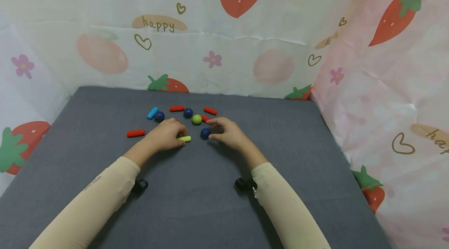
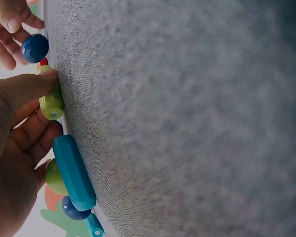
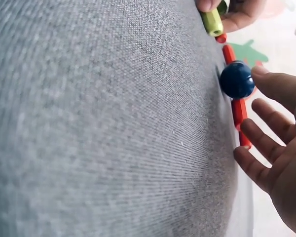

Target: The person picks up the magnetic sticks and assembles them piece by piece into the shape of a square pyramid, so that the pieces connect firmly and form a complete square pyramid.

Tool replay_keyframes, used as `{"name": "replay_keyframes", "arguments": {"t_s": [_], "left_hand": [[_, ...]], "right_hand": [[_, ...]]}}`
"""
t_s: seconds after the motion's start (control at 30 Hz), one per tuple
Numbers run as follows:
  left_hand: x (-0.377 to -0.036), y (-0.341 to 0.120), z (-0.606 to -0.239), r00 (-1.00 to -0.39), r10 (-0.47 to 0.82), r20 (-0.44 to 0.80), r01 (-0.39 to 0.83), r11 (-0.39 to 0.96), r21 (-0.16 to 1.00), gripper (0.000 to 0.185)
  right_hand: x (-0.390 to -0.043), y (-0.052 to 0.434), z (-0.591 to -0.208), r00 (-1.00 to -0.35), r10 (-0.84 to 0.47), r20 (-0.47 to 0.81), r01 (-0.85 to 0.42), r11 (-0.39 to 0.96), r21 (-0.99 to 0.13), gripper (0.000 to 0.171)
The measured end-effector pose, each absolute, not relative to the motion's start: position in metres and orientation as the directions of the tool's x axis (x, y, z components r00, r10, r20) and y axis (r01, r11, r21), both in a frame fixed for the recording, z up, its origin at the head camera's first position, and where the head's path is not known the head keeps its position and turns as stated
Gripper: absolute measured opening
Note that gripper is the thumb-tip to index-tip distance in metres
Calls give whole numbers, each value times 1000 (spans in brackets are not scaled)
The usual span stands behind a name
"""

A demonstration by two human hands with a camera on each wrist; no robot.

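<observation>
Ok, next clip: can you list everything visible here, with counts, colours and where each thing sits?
Sticks, red: four, one left of the left hand, two in the far row, one partly hidden behind the right hand.
Stick, blue: one, far left of the row.
Stick, yellow-green: one, under the left hand's fingertips.
Balls, dark blue: three, two in the far row, one at the right hand's fingers.
Ball, green: one, between the hands, further back.
Mat: one, grey, under everything.
Backdrop cloth: white-pink, strawberry print, behind and at the sides.
Left hand: holds the yellow-green stick.
Right hand: fingertips at a dark blue ball.
</observation>
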State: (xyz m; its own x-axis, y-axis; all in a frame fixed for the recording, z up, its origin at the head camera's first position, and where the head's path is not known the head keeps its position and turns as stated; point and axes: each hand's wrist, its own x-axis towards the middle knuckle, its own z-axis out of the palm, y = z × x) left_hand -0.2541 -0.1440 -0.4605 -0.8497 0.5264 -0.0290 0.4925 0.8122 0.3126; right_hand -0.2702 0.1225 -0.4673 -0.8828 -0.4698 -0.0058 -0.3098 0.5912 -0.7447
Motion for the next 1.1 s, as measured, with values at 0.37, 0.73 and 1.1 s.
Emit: {"name": "replay_keyframes", "arguments": {"t_s": [0.37,0.73,1.1], "left_hand": [[-248,-139,-453,-844,536,1,504,792,344,18],[-238,-132,-446,-836,548,29,518,771,369,17],[-234,-127,-444,-826,560,63,536,748,392,17]], "right_hand": [[-274,116,-473,-870,-492,-13,-330,602,-727,48],[-274,112,-474,-867,-497,-30,-329,617,-715,47],[-276,107,-474,-871,-490,-32,-345,658,-670,42]]}}
